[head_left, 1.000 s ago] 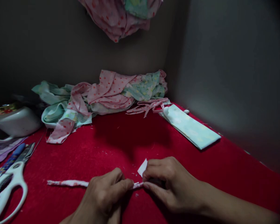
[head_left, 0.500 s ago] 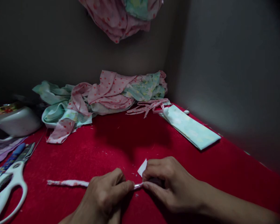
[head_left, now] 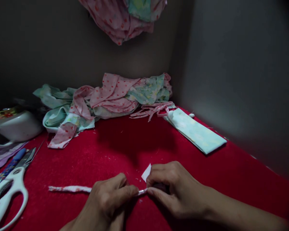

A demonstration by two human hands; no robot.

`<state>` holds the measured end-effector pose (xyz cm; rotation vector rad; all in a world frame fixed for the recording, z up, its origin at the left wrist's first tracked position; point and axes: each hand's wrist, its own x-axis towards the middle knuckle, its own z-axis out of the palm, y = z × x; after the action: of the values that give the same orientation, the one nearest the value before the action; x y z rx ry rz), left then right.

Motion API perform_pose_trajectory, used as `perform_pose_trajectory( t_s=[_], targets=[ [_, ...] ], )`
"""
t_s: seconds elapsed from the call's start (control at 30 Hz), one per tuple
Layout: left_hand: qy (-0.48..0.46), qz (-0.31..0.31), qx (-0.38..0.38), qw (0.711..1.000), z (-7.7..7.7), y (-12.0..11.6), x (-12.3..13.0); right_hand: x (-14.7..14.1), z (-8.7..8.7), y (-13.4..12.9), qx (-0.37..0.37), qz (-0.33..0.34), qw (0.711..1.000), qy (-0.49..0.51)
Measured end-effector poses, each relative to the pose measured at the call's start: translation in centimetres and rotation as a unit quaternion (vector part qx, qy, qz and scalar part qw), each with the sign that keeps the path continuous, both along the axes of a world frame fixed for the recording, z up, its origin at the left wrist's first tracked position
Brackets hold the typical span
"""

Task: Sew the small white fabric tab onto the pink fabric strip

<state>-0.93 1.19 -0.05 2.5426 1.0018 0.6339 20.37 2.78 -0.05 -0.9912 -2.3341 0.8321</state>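
A narrow white fabric strip with red marks (head_left: pixel 73 189) runs leftward from under my left hand (head_left: pixel 110 197), whose thumb and fingers are closed on it. Between my two hands a short, shiny stretch shows; whether it is fabric or something else, I cannot tell. My right hand (head_left: pixel 174 186) pinches the right end of that stretch between thumb and forefinger. A small white flap (head_left: pixel 146 172) sticks out beside the right fingers; most of it is hidden behind them.
White-handled scissors (head_left: pixel 20 186), a blue pen-like tool (head_left: pixel 13 163) and a white cup (head_left: pixel 21 126) are on the left. Crumpled pink and green fabric (head_left: pixel 115 96) lies along the back of the red cloth (head_left: pixel 79 163). A folded mint fabric piece (head_left: pixel 197 131) rests right; patterned fabric (head_left: pixel 125 19) hangs above.
Both hands keep nearly the same place and grip. The view has shifted very slightly.
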Motion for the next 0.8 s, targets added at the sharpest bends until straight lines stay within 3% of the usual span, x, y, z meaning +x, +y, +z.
perform_pose_trajectory(
  t_s=[0.37,0.7,0.8],
  targets=[
    [-0.038,-0.005,-0.016,0.999,-0.09,0.16,0.10,0.14,-0.08,-0.14,-0.007,0.002,1.000,0.004],
    [-0.016,-0.019,0.054,0.998,-0.76,0.52,-0.33,-0.01,-0.17,-0.15,-0.018,0.000,1.000,0.010],
    [-0.010,-0.021,0.043,0.999,-1.04,0.56,-0.46,-0.02,-0.12,-0.24,-0.009,-0.007,1.000,0.003]
  ],
)
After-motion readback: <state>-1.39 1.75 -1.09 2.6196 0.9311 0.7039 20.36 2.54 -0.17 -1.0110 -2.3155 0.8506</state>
